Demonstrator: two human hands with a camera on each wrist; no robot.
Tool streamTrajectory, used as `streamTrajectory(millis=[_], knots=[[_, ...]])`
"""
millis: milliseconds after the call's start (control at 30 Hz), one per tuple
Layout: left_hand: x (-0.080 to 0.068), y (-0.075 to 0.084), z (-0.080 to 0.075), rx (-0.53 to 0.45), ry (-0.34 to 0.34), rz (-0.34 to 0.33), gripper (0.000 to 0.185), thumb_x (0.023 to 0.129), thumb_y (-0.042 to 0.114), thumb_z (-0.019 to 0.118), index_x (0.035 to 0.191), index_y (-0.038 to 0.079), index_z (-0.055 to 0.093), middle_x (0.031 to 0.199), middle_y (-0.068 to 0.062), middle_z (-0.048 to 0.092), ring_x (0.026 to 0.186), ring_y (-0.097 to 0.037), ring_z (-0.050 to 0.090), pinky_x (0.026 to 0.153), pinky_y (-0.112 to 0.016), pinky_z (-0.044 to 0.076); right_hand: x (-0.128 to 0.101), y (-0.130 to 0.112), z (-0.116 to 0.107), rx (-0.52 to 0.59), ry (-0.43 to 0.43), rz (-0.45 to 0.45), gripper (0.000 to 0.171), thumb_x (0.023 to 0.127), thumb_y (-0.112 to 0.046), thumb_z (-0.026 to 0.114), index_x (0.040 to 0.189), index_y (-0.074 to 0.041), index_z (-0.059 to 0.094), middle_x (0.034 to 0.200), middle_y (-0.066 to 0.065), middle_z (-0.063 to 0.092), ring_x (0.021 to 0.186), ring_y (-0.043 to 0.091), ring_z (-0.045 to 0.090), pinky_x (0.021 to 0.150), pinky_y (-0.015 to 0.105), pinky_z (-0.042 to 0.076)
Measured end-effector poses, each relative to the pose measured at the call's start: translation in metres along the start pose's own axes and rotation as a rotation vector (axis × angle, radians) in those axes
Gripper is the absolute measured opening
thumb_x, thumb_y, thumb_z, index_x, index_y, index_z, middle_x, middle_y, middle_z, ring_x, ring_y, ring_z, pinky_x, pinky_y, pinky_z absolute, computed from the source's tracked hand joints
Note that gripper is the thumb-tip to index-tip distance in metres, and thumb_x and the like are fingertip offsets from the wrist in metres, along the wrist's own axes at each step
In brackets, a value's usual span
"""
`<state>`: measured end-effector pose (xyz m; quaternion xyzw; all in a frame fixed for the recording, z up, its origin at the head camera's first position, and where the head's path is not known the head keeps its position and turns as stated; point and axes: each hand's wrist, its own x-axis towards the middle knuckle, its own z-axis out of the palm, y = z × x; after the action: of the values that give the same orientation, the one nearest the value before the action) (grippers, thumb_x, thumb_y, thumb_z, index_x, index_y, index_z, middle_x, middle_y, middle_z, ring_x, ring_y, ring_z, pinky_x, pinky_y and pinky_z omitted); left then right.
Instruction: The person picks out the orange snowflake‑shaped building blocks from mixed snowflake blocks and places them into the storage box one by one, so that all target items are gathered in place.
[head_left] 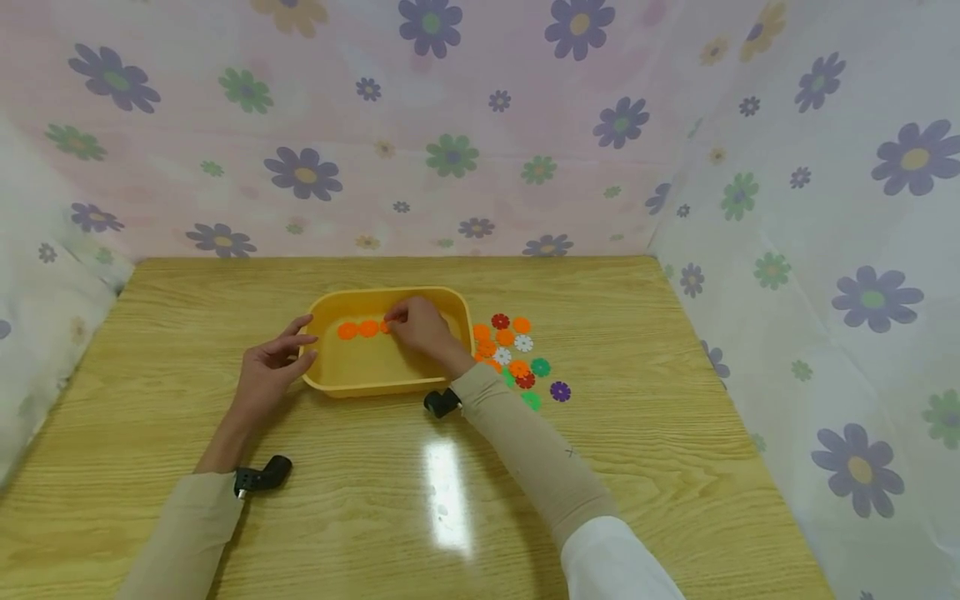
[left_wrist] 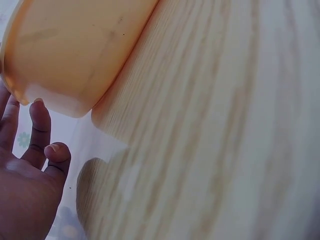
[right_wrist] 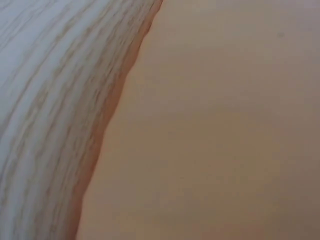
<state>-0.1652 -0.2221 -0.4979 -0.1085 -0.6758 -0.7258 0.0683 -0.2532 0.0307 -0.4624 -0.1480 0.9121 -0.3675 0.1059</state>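
A yellow plastic tray [head_left: 375, 387] stands on the wooden table, with two orange flower-shaped discs [head_left: 368, 329] side by side on its floor. My right hand [head_left: 423, 327] reaches over the near right rim and pinches another orange disc [head_left: 386, 327] at the right end of that row. At the tray's left end, my left hand [head_left: 273, 367] rests its fingertips against the rim, fingers spread and slightly bent. The left wrist view shows these fingers [left_wrist: 40, 127] beside the tray's outer wall [left_wrist: 80, 55]. Only the tray wall [right_wrist: 210, 120] and table fill the right wrist view.
Right of the tray lies a loose spread of several flower-shaped discs, among them orange [head_left: 521, 325], white [head_left: 523, 342], red [head_left: 500, 322], green [head_left: 540, 367] and purple [head_left: 560, 391]. Flower-patterned cloth [head_left: 450, 208] hangs behind and beside the table [head_left: 360, 500].
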Motion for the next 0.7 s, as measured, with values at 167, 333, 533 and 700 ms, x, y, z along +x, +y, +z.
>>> streamTrajectory(millis=[167, 333, 533, 700], knots=[[0.0002, 0.0012, 0.0001, 0.014, -0.002, -0.004, 0.027, 0.095, -0.01, 0.064, 0.117, -0.024, 0.06, 0.146, -0.005, 0.06, 0.136, -0.01, 0.053, 0.072, -0.015, 0.049, 0.0027, 0.0016, 0.0018, -0.023, -0.013, -0.001, 0.013, 0.099, -0.019, 0.068, 0.103, -0.013, 0.079, 0.103, 0.002, 0.074, 0.089, 0.014, 0.064, 0.077, 0.024, 0.049], [-0.0001, 0.0016, 0.0, 0.024, -0.007, -0.007, 0.027, 0.095, -0.009, 0.064, 0.118, -0.023, 0.061, 0.146, -0.005, 0.059, 0.136, -0.01, 0.053, 0.072, -0.015, 0.049, 0.0015, -0.0008, 0.0015, -0.043, -0.046, -0.004, 0.013, 0.099, -0.021, 0.068, 0.105, -0.012, 0.075, 0.098, 0.003, 0.07, 0.083, 0.015, 0.059, 0.072, 0.024, 0.045], [-0.0004, 0.0024, 0.0002, 0.027, -0.009, -0.01, 0.027, 0.095, -0.008, 0.064, 0.118, -0.023, 0.061, 0.147, -0.005, 0.059, 0.136, -0.008, 0.052, 0.073, -0.015, 0.049, -0.0004, -0.0022, 0.0007, -0.039, -0.064, -0.019, 0.013, 0.1, -0.02, 0.068, 0.106, -0.01, 0.074, 0.095, 0.004, 0.067, 0.08, 0.015, 0.054, 0.071, 0.024, 0.042], [0.0, 0.0018, 0.0, 0.032, -0.009, -0.01, 0.027, 0.095, -0.008, 0.064, 0.118, -0.023, 0.061, 0.147, -0.005, 0.059, 0.136, -0.006, 0.052, 0.073, -0.015, 0.049, 0.0008, -0.0006, 0.0018, -0.028, -0.051, -0.01, 0.011, 0.099, -0.02, 0.069, 0.103, -0.011, 0.074, 0.092, 0.002, 0.066, 0.079, 0.014, 0.054, 0.07, 0.023, 0.042]])
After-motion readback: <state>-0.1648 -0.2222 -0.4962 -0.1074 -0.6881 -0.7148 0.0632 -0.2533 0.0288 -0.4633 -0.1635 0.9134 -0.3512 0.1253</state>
